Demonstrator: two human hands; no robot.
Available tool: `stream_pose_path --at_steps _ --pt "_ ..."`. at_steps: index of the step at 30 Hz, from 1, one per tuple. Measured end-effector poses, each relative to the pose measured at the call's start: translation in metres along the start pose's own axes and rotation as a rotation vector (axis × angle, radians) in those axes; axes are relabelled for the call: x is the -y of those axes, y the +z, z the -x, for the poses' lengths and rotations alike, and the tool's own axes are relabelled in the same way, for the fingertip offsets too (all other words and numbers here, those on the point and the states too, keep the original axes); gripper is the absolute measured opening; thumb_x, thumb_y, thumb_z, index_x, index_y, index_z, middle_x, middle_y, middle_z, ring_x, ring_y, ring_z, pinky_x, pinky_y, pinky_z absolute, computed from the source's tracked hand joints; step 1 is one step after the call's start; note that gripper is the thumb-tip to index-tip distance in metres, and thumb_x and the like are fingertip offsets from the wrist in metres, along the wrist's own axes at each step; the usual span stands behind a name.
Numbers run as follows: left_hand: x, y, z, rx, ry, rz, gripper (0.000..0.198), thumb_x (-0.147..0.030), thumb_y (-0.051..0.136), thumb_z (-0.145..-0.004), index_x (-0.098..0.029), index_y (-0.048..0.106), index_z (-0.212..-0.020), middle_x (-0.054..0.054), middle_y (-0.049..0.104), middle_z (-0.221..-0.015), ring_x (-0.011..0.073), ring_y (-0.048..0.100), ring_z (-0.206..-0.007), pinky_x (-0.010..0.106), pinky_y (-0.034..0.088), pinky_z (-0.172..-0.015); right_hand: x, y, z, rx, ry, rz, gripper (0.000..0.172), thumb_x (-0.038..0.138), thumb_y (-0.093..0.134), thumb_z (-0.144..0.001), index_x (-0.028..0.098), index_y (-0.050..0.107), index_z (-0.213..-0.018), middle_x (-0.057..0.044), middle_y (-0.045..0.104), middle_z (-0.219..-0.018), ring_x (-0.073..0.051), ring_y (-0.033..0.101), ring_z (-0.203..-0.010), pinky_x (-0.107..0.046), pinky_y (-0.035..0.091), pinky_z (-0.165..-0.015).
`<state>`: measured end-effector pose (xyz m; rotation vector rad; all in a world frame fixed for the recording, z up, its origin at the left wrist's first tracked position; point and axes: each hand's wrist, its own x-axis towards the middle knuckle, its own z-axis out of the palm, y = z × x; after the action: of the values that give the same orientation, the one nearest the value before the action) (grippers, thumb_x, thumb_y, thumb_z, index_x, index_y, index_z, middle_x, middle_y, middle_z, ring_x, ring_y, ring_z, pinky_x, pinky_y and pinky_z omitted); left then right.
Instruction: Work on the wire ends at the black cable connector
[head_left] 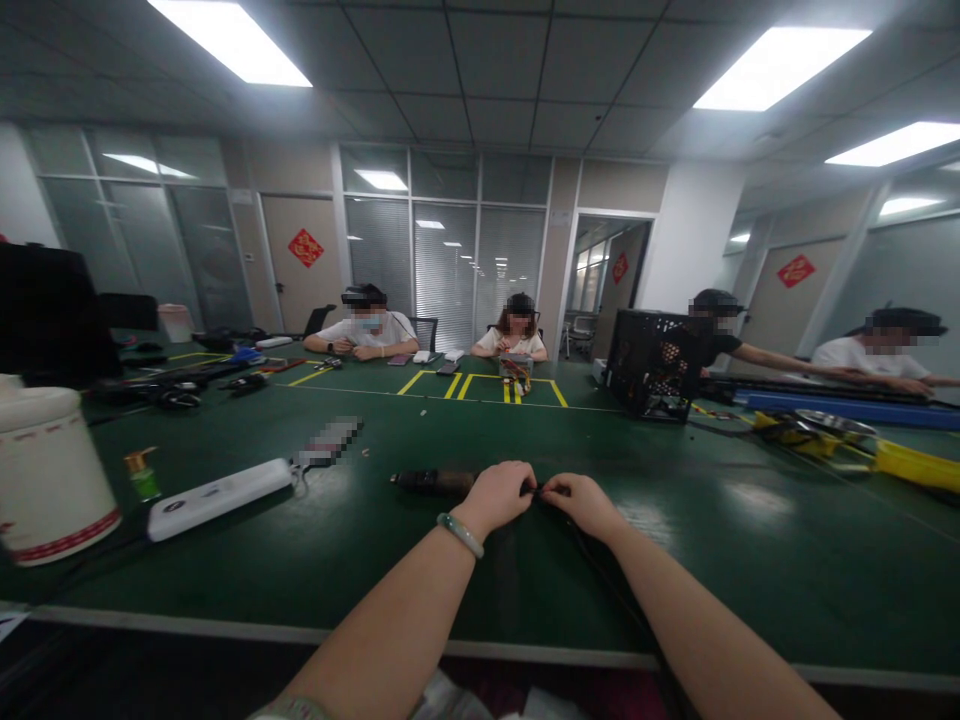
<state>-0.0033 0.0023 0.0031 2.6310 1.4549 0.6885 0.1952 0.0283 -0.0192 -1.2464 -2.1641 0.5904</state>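
My left hand (499, 495) and my right hand (581, 503) meet over the green table (750, 560), fingers closed in a pinch on a thin dark cable (541, 492) between them. A dark cylindrical tool (431, 481) lies on the table just left of my left hand, seemingly joined to the cable. A pale green bangle (460, 533) sits on my left wrist. The cable trails down along my right forearm.
A white power bank (217, 497), a small green bottle (142, 474) and a white bucket (49, 470) stand at the left. Several other people sit across the table. A black perforated case (652, 363) stands far right, with yellow and blue items (900, 462) beyond it.
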Motion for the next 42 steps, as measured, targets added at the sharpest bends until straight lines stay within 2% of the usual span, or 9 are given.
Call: stream_pose_path --at_steps 14,26,30,35,42 --pt "-0.0021 0.0010 -0.0023 -0.021 -0.045 0.046 0.016 -0.025 0.052 -0.080 -0.023 0.064 -0.091 0.001 0.064 -0.095 0.0171 0.057 -0.091 0.028 0.042 -0.083 -0.0016 0.0070 -0.0023 -0.009 0.044 -0.047 0.019 0.033 0.061 -0.077 0.018 0.072 -0.083 -0.002 0.069 -0.077 -0.015 0.060 -0.070 -0.024 0.042 -0.065" --pt "-0.0060 -0.0032 0.0004 0.019 -0.084 -0.009 0.015 -0.029 0.056 -0.082 -0.023 0.057 -0.095 0.000 0.059 -0.097 0.0146 0.057 -0.086 0.025 0.042 -0.075 -0.0033 0.0030 -0.0013 -0.016 0.033 -0.065 0.019 0.034 0.060 -0.079 0.019 0.072 -0.083 -0.001 0.069 -0.080 -0.016 0.060 -0.073 -0.025 0.042 -0.067" --pt "-0.0038 -0.0015 0.0000 -0.001 -0.076 -0.002 0.014 -0.030 0.056 -0.081 -0.022 0.057 -0.093 0.000 0.059 -0.095 0.0149 0.056 -0.085 0.026 0.042 -0.072 -0.0047 0.0026 -0.0013 -0.016 0.008 -0.094 0.018 0.033 0.060 -0.079 0.020 0.072 -0.083 -0.001 0.070 -0.080 -0.016 0.060 -0.073 -0.024 0.042 -0.067" --pt "-0.0017 0.0007 -0.0011 -0.001 -0.049 0.001 0.011 -0.028 0.055 -0.080 -0.021 0.059 -0.088 0.001 0.060 -0.092 0.0160 0.056 -0.087 0.026 0.042 -0.077 -0.0070 0.0043 -0.0010 -0.015 0.009 -0.117 0.019 0.033 0.059 -0.079 0.019 0.071 -0.084 -0.002 0.070 -0.079 -0.016 0.060 -0.072 -0.024 0.043 -0.067" --pt "-0.0029 0.0001 -0.0021 -0.002 -0.054 0.029 0.012 -0.027 0.055 -0.079 -0.021 0.060 -0.087 0.002 0.061 -0.093 0.0169 0.056 -0.087 0.027 0.043 -0.077 -0.0030 0.0053 -0.0009 -0.041 -0.005 -0.050 0.017 0.031 0.060 -0.078 0.020 0.072 -0.083 -0.002 0.070 -0.081 -0.017 0.060 -0.073 -0.025 0.043 -0.069"
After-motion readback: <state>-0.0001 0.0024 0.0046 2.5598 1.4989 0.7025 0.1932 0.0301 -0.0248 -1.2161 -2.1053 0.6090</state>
